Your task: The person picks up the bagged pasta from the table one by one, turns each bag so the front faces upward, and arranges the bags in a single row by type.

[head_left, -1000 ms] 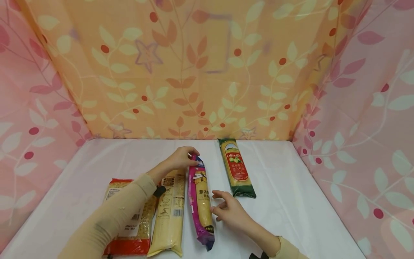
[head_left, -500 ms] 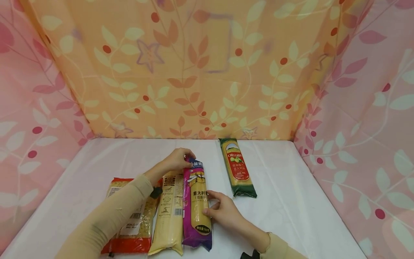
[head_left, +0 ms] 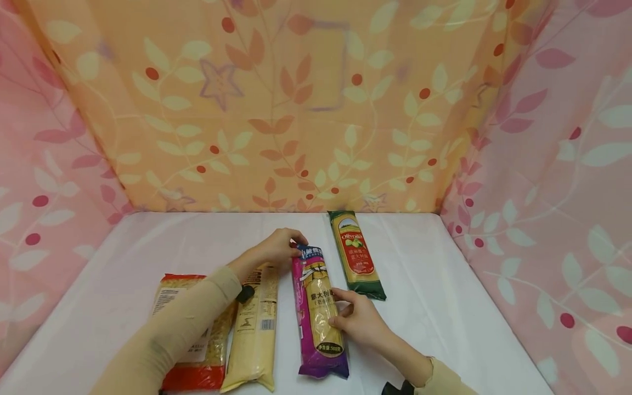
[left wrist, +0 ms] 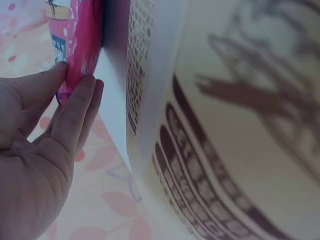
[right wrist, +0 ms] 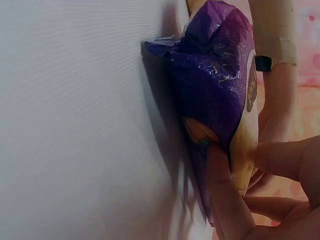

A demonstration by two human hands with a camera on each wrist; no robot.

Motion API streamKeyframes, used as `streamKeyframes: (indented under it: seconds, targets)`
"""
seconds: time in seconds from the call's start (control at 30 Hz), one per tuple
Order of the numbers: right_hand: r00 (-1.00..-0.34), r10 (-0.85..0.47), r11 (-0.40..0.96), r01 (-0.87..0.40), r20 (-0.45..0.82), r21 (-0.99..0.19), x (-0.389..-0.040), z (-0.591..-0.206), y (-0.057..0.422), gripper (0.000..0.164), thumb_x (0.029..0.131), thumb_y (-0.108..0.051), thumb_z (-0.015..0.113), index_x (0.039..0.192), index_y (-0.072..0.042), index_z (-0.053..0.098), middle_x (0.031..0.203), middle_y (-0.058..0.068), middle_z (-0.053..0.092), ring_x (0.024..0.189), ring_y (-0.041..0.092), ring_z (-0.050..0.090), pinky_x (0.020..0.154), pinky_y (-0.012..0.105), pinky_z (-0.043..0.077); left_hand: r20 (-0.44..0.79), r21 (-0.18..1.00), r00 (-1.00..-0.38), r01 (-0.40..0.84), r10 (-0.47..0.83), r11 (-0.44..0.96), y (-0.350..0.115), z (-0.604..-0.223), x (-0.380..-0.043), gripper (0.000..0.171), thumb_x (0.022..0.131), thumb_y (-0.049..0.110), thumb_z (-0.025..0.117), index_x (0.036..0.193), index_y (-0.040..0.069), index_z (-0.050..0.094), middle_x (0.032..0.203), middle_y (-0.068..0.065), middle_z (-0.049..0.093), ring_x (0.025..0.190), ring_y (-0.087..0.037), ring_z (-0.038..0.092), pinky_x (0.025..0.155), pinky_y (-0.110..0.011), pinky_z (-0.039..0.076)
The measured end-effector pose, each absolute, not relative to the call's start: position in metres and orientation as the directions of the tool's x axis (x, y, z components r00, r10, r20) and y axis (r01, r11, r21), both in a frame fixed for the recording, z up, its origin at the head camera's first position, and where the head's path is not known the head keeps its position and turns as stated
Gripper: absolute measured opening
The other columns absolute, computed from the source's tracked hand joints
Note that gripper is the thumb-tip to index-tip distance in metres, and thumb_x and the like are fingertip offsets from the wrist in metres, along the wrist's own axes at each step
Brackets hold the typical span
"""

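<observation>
A purple pasta packet [head_left: 321, 312] with a clear window and Chinese lettering lies face up in the head view. My left hand [head_left: 274, 249] pinches its far end; in the left wrist view, thumb and fingers [left wrist: 75, 110] close on the pink wrapper. On the packet's right edge, my right hand [head_left: 362, 321] has a grip, thumb on top. The right wrist view shows a finger [right wrist: 225, 190] against the packet's side, close to the table. Left of it, a cream packet [head_left: 254, 340] with brown print and a barcode lies under my left forearm.
A red-ended clear pasta bag [head_left: 195, 378] lies at far left, partly covered by my left sleeve. Back right, a green Olivoila packet [head_left: 356, 252] lies at a slant. Patterned cloth walls [head_left: 276, 109] enclose the white table [head_left: 444, 329] on the sides and back.
The purple packet turned from its edge to face up beside the cream packet, then shifted right, leaving a gap. My right hand closed on its edge. The other packets stay put.
</observation>
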State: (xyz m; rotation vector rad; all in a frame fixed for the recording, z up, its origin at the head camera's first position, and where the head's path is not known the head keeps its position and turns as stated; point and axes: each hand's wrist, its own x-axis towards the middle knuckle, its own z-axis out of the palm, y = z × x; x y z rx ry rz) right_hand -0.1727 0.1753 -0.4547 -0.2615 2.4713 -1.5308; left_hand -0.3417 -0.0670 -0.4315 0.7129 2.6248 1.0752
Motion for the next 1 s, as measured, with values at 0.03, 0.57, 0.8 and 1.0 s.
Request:
streamKeyframes:
  seconds: [0.03,0.57,0.8,1.0]
  targets:
    - [-0.960,-0.260,0.447,-0.030,-0.098,-0.894,-0.172,-0.455,0.177,0.071,0.084,-0.003,0.083,0.147,0.007,0.052,0.131,0.023,0.065,0.080,0.017,0.066,0.064,0.029,0.058,-0.023,0.703,-0.854,0.355,0.519,0.616,-0.066,-0.432,-0.342,0.024,0.094,0.001,0.074,0.118,0.006,0.073,0.121,-0.012,0.071,0.108,-0.025,0.068,0.093,-0.039,0.056]
    - [-0.942,-0.296,0.358,0.045,-0.159,-0.933,-0.159,-0.468,0.185,0.058,0.099,-0.008,0.067,0.154,-0.004,0.049,0.134,0.022,0.057,0.081,0.022,0.063,0.057,0.038,0.061,-0.025,0.575,-0.821,0.455,0.571,0.680,-0.069,-0.448,-0.344,0.027,0.094,0.003,0.074,0.119,0.013,0.071,0.115,-0.013,0.072,0.100,-0.024,0.066,0.091,-0.042,0.054]
    - [-0.946,-0.298,0.358,0.014,-0.129,-0.934,-0.161,-0.470,0.180,0.063,0.093,-0.003,0.074,0.152,0.000,0.051,0.136,0.025,0.055,0.077,0.021,0.065,0.054,0.037,0.059,-0.042,0.615,-0.845,0.399,0.533,0.680,-0.068,-0.449,-0.339,0.028,0.095,0.003,0.073,0.122,0.012,0.072,0.115,-0.014,0.072,0.100,-0.023,0.065,0.090,-0.041,0.055]
    - [-0.954,-0.278,0.371,0.001,-0.112,-0.929,-0.166,-0.468,0.177,0.063,0.091,-0.002,0.077,0.148,0.004,0.053,0.135,0.025,0.058,0.070,0.017,0.064,0.051,0.032,0.056,-0.055,0.704,-0.885,0.294,0.462,0.647,-0.070,-0.452,-0.341,0.029,0.094,0.002,0.074,0.122,0.010,0.076,0.120,-0.017,0.072,0.094,-0.022,0.067,0.074,-0.033,0.055]
